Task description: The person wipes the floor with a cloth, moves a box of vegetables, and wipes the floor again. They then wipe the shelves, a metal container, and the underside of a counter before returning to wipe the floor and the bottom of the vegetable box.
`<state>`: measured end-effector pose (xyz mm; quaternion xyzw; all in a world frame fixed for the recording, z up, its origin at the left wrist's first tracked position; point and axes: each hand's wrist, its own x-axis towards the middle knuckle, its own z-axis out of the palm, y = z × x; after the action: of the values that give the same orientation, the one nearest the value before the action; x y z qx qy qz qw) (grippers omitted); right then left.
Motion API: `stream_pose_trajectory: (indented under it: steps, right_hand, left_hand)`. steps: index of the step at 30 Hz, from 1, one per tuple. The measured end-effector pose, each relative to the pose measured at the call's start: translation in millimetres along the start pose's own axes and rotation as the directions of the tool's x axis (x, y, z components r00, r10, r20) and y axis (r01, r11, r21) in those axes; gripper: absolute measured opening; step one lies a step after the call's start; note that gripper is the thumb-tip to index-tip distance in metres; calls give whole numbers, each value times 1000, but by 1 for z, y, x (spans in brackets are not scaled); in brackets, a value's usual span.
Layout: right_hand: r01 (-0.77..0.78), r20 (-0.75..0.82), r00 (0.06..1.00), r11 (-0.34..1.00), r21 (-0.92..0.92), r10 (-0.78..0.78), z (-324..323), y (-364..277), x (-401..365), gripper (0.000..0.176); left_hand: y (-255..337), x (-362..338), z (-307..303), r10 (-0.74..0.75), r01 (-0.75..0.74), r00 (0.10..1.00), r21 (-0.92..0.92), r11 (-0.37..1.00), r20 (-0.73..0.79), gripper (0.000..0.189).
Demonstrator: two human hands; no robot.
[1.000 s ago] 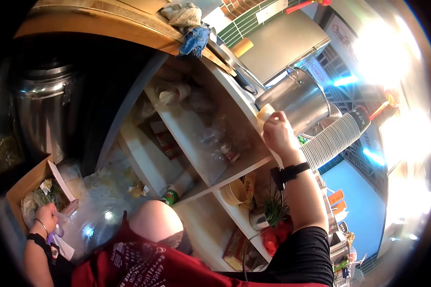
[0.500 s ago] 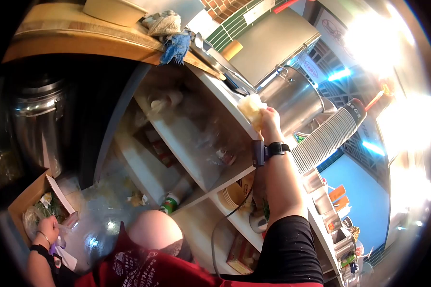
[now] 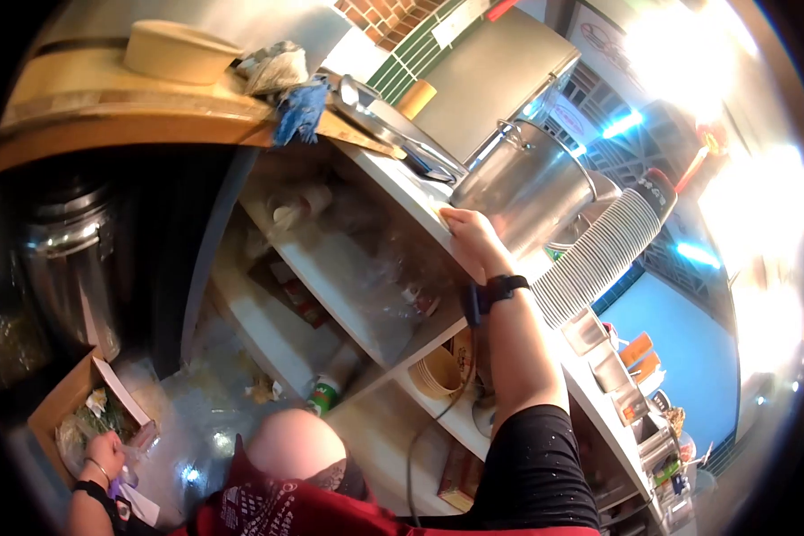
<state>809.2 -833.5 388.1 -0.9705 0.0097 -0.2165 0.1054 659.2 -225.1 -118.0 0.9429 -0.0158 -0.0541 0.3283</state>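
Observation:
My right hand (image 3: 475, 237) is stretched out to the white counter edge, its fingers closed on a pale yellow cloth (image 3: 444, 213) that is mostly hidden under them. Just beyond it stands a large steel stockpot (image 3: 531, 183). Low on the left, my left hand (image 3: 104, 454) is closed at the near side of a cardboard box (image 3: 61, 393). Inside the box lie clear plastic and some green stuff (image 3: 103, 415). What the left fingers hold is hidden. A purple and white piece (image 3: 136, 502) shows below that hand.
A long stack of paper cups (image 3: 598, 255) leans beside my right forearm, with steel containers (image 3: 607, 371) further along. Under the counter are shelves (image 3: 348, 277) with paper bowls (image 3: 436, 371) and a green can (image 3: 323, 393). A blue rag (image 3: 301, 112) hangs off the wooden worktop (image 3: 152, 112).
My right hand has gone down and left onto the counter edge, flattening the cloth that stood up bunched before. The view has shifted slightly; my left hand stays at the box.

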Motion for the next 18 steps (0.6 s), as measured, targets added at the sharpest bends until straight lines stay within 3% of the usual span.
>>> stream_pose_trajectory:
  steps: [1, 2, 3, 4, 5, 6, 7, 8, 10, 11, 14, 16, 18]
  right_hand:
    - [-7, 61, 998, 1000, -27, 8, -1, -13, 0, 25]
    - [-130, 91, 990, 949, 286, 108, 7, -27, -2, 25]
    - [-145, 82, 988, 961, 235, 129, 15, -27, 9, 25]
    - [55, -65, 996, 998, 9, -54, 40, 3, 32, 24]
    - [-94, -96, 992, 981, -169, 78, 37, -29, 24, 27]
    - [-149, -80, 988, 930, -335, 129, 56, -14, 44, 30]
    - [-361, -176, 914, 931, 63, 366, 26, -79, -3, 33]
    - [-273, -215, 923, 937, 216, 318, 31, -66, -6, 35]
    - [-44, -96, 995, 994, -99, 35, 15, -58, -26, 37]
    - [-50, -111, 993, 994, -93, 39, 11, -51, -34, 37]
    - [90, 4, 995, 917, -388, -96, -4, -40, -60, 34]
    - [127, -106, 978, 916, -380, -180, -7, -22, -80, 41]
    - [121, -84, 982, 904, -409, -170, -23, -16, -102, 52]
  left_hand:
    - [-1, 0, 1, -23, 23, 1000, 6, 1000, 19, 10]
    - [-2, 0, 4, -41, 41, 999, 13, 999, 35, 9]
    - [-14, 4, 15, -21, 20, 999, 33, 999, 30, 8]
    - [-26, 9, 26, 4, -5, 1000, 54, 999, 23, 7]
    - [-30, 10, 30, 36, -38, 999, 68, 997, 36, 7]
    - [-31, 13, 31, 66, -69, 997, 84, 994, 44, 7]
    - [-35, 14, 30, 86, -89, 995, 63, 994, 50, 5]
    - [-34, 15, 25, 101, -104, 993, 43, 994, 61, 5]
    - [-17, 19, 3, 130, -135, 988, 61, 989, 77, 6]
    - [-9, 13, -4, 133, -140, 984, 59, 988, 118, 9]
    - [3, -4, -12, 116, -126, 972, 36, 991, 206, 15]
    - [11, -9, -19, 89, -78, 978, -61, 995, 191, 13]
    - [3, -9, -15, 28, -20, 977, -39, 999, 210, 12]
